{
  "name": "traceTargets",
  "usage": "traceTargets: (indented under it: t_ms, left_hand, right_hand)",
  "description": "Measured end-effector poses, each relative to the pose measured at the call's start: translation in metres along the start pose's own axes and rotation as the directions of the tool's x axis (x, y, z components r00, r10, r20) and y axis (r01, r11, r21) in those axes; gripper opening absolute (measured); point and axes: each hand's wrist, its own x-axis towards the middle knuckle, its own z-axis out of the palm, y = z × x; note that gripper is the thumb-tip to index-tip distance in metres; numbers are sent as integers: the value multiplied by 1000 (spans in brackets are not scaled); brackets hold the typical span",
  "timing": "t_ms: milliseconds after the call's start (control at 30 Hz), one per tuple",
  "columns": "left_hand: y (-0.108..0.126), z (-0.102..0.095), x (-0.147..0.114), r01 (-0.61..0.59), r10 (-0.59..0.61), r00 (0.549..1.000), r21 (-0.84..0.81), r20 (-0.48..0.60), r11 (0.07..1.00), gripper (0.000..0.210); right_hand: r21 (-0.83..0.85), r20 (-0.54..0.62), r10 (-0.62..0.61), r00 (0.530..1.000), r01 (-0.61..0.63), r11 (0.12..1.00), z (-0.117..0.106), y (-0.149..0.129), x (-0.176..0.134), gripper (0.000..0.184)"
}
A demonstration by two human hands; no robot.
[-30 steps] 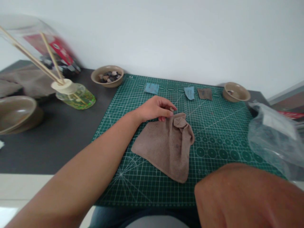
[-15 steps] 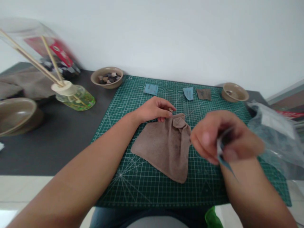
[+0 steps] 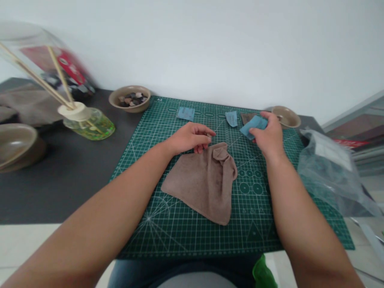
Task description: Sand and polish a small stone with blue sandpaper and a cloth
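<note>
My left hand (image 3: 190, 138) is closed in a pinch just above the top edge of a brown cloth (image 3: 198, 182). A small brownish stone (image 3: 209, 136) shows between its thumb and forefinger. The cloth lies on the green cutting mat (image 3: 180, 236), its upper right corner bunched up. Over the back right of the mat, my right hand (image 3: 270, 134) grips a bent piece of blue sandpaper (image 3: 254, 125) between thumb and fingers. Behind that piece lies a brownish sandpaper piece (image 3: 246, 117), partly covered. Two more blue pieces, a curved one (image 3: 231, 119) and a squarish one (image 3: 186, 113), lie flat along the back.
A bowl of stones (image 3: 129, 109) stands at the back left, another bowl (image 3: 288, 120) at the back right. Left are a reed diffuser (image 3: 90, 124) and a larger bowl (image 3: 18, 154). A clear plastic bag (image 3: 327, 172) overlaps the mat's right side.
My right hand has moved away from me, from close to the camera to the back right of the mat, still holding the blue sandpaper. My left hand has stayed by the cloth.
</note>
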Motion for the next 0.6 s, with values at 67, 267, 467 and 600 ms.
traceTargets:
  t_ms: [67,267,467,600]
  left_hand:
    - [1,1,0,2,-2,1000,-1,-5,1000,35]
    - [3,3,1,8,-8,1000,-5,-7,1000,27]
    - [2,3,3,19,-19,1000,-11,9,1000,24]
    - [4,1,2,23,-22,1000,-12,20,1000,25]
  right_hand:
    - [7,6,-24,1000,24,1000,1,-1,-2,75]
    - [48,70,-142,987,139,989,4,-14,-15,63]
    - [49,176,-219,960,213,976,31,-37,-11,43]
    - [50,282,-268,921,265,963,55,-65,6,43]
